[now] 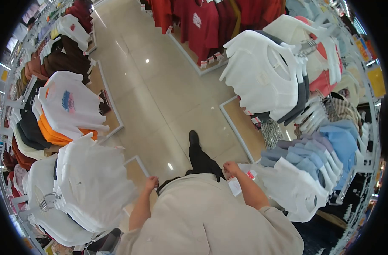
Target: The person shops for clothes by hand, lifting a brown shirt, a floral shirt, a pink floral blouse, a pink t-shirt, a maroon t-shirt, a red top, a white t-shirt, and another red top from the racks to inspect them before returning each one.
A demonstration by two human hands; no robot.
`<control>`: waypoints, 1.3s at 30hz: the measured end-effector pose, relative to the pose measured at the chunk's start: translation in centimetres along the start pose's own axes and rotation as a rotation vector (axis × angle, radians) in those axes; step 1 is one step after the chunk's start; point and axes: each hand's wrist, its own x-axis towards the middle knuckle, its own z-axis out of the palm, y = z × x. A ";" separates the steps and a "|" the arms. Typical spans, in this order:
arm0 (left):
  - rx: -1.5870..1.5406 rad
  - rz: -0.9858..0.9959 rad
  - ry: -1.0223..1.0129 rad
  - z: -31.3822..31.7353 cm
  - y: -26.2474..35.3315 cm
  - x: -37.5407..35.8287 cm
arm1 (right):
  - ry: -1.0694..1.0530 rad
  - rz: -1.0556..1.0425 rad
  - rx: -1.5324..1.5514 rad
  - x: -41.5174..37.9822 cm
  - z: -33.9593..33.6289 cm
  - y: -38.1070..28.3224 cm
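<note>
My left hand is at the left side of my beige shirt, its fingers curled closed with no object showing in them. On the other side, my right hand is also closed at waist height, with nothing visible in it. Just below and right of it are a red and white tag and a white card, beside a white garment on the right rack. White shirts hang left of my left hand. One black shoe shows on the floor ahead.
A tiled aisle runs ahead between clothing racks. Dark red shirts hang ahead, white shirts at the upper right, and a printed white shirt at the left. Low platform edges border the aisle.
</note>
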 end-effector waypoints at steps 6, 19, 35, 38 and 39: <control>0.132 -0.029 0.062 1.9 8.4 0.6 | -0.012 -0.056 0.025 7.1 -5.5 -8.3; -0.054 0.191 0.338 2.3 21.9 5.1 | -0.025 -0.118 -0.076 19.4 -13.3 -21.0; -0.008 -0.039 0.274 -6.8 26.4 15.6 | -0.675 -2.053 0.643 -12.0 -17.3 -70.8; -0.005 0.021 0.251 -9.4 32.5 19.3 | -0.727 -2.124 0.524 -10.9 -16.2 -76.4; -0.022 0.034 0.249 -10.2 34.6 20.0 | -0.663 -2.154 0.550 -10.4 -15.4 -78.0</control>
